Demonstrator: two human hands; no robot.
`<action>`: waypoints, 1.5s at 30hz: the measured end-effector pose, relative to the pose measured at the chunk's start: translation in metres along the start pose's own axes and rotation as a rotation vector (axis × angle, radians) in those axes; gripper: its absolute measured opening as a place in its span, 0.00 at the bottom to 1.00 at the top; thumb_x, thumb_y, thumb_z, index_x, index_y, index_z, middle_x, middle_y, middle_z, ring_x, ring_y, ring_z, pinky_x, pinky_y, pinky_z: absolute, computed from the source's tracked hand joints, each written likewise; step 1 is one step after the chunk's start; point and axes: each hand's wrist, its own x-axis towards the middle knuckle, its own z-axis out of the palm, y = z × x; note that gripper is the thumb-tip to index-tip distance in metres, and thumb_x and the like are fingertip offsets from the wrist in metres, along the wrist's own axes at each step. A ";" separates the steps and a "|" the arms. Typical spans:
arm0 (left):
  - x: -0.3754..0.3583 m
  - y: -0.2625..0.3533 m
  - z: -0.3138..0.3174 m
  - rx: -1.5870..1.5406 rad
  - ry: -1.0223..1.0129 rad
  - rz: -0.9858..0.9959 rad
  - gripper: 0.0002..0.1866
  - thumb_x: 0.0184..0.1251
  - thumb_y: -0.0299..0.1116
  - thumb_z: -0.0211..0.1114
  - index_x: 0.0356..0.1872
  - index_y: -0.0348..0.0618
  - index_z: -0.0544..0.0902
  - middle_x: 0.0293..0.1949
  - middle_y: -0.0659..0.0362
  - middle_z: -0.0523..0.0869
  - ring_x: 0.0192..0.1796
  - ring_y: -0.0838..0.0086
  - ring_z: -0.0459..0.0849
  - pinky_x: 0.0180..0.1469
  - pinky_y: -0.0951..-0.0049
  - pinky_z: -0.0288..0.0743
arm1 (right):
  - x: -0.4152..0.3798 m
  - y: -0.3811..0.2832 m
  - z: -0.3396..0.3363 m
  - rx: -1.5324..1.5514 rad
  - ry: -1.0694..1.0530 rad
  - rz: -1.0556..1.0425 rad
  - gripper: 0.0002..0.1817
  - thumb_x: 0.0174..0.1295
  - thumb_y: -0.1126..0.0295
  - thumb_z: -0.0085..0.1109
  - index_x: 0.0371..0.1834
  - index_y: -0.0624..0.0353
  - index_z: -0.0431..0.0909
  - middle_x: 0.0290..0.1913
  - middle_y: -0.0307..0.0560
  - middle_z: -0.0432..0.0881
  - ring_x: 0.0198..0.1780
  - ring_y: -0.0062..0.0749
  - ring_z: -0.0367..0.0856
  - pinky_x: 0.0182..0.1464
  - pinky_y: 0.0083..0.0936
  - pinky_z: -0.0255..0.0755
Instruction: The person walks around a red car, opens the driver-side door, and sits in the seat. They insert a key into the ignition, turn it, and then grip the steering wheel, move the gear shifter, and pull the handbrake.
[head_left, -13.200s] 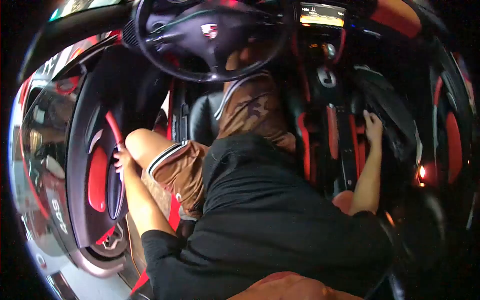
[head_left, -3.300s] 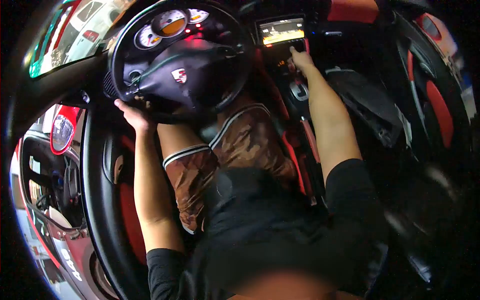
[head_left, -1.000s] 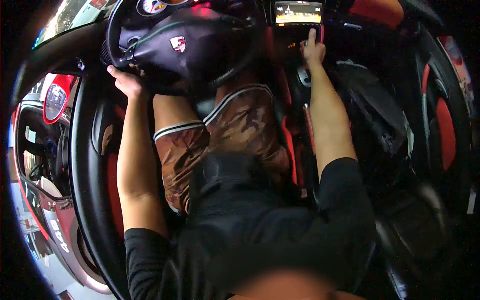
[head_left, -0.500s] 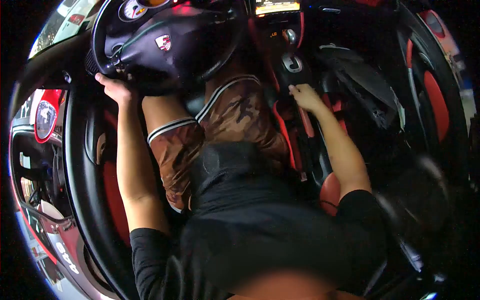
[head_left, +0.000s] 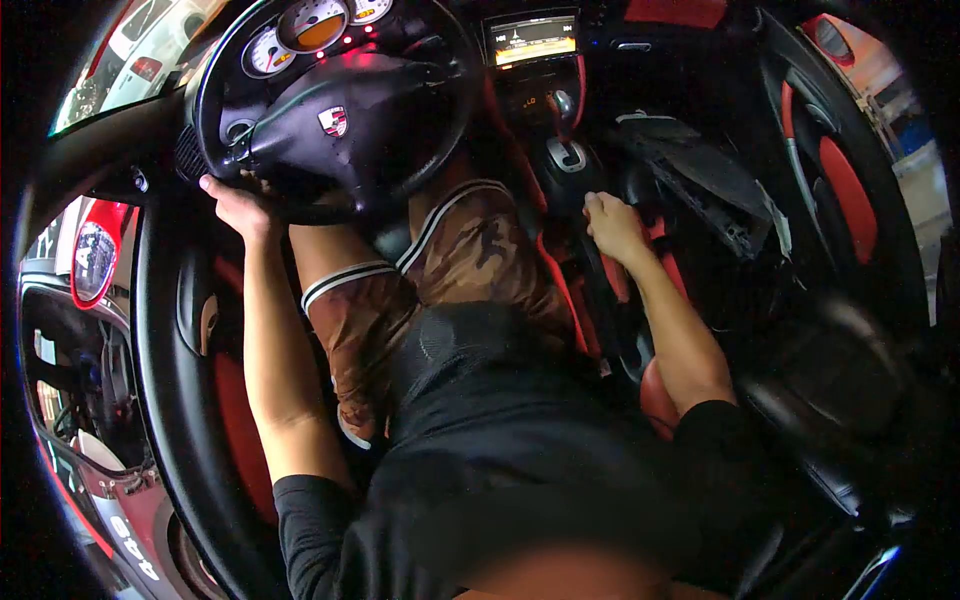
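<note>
My left hand (head_left: 243, 208) is closed around the lower left rim of the black steering wheel (head_left: 345, 155), with the thumb along the outside. The wheel carries a crest badge (head_left: 333, 122) at its hub. Between the seats, my right hand (head_left: 616, 228) is wrapped over the front end of the handbrake lever (head_left: 615, 280), which has a red side and looks raised; the palm hides its grip. Ahead of that hand stands the gear selector (head_left: 565, 106) in its silver-framed gate (head_left: 567, 154).
Lit gauges (head_left: 313, 25) sit behind the wheel, and a lit screen (head_left: 532, 42) is on the centre console. A dark trim panel (head_left: 700, 180) with torn-looking edges lies on the passenger side. The driver's door (head_left: 165, 400) is on the left, with a red mirror (head_left: 97, 255) outside.
The view has tilted up slightly, so more of the gauges and the screen shows. Both hands keep their places on the steering wheel and the handbrake lever.
</note>
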 end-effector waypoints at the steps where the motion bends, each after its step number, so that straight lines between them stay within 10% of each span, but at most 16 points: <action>1: -0.003 0.001 0.001 0.039 0.010 0.028 0.36 0.79 0.67 0.39 0.30 0.42 0.77 0.23 0.62 0.76 0.22 0.72 0.74 0.25 0.71 0.69 | -0.009 -0.006 -0.006 -0.015 0.005 0.002 0.27 0.78 0.49 0.41 0.37 0.62 0.81 0.27 0.51 0.85 0.33 0.43 0.86 0.41 0.42 0.75; 5: 0.006 -0.002 -0.004 -0.003 -0.033 0.011 0.37 0.79 0.67 0.38 0.30 0.42 0.78 0.23 0.62 0.76 0.22 0.72 0.74 0.24 0.70 0.70 | -0.011 -0.011 -0.008 0.045 -0.060 0.066 0.26 0.78 0.50 0.42 0.47 0.63 0.81 0.43 0.66 0.86 0.49 0.68 0.82 0.53 0.55 0.73; 11: 0.004 -0.002 -0.006 0.000 -0.033 -0.039 0.39 0.79 0.69 0.37 0.32 0.42 0.79 0.24 0.61 0.78 0.24 0.71 0.76 0.28 0.71 0.72 | -0.008 0.001 0.004 0.049 -0.031 -0.007 0.27 0.78 0.48 0.42 0.52 0.64 0.80 0.46 0.67 0.86 0.52 0.68 0.82 0.53 0.55 0.74; 20: 0.014 -0.017 -0.018 -0.274 -0.270 -0.174 0.38 0.69 0.80 0.41 0.29 0.51 0.73 0.22 0.64 0.72 0.23 0.71 0.70 0.27 0.71 0.67 | -0.008 0.000 0.009 0.173 0.052 -0.039 0.27 0.66 0.47 0.66 0.45 0.66 0.80 0.34 0.53 0.86 0.39 0.45 0.85 0.45 0.40 0.76; 29: 0.022 -0.028 -0.026 -0.324 -0.300 -0.215 0.35 0.72 0.76 0.44 0.34 0.53 0.75 0.30 0.65 0.76 0.34 0.70 0.76 0.37 0.70 0.72 | -0.013 -0.005 0.004 0.603 -0.158 0.149 0.18 0.70 0.54 0.65 0.43 0.58 0.76 0.24 0.38 0.76 0.14 0.20 0.70 0.16 0.22 0.63; 45: -0.002 -0.024 -0.016 -0.325 -0.237 -0.198 0.39 0.67 0.82 0.40 0.26 0.54 0.70 0.18 0.66 0.65 0.20 0.73 0.63 0.25 0.72 0.59 | -0.017 -0.015 -0.002 0.591 -0.156 0.118 0.16 0.72 0.56 0.63 0.45 0.59 0.77 0.23 0.38 0.75 0.16 0.20 0.72 0.18 0.23 0.64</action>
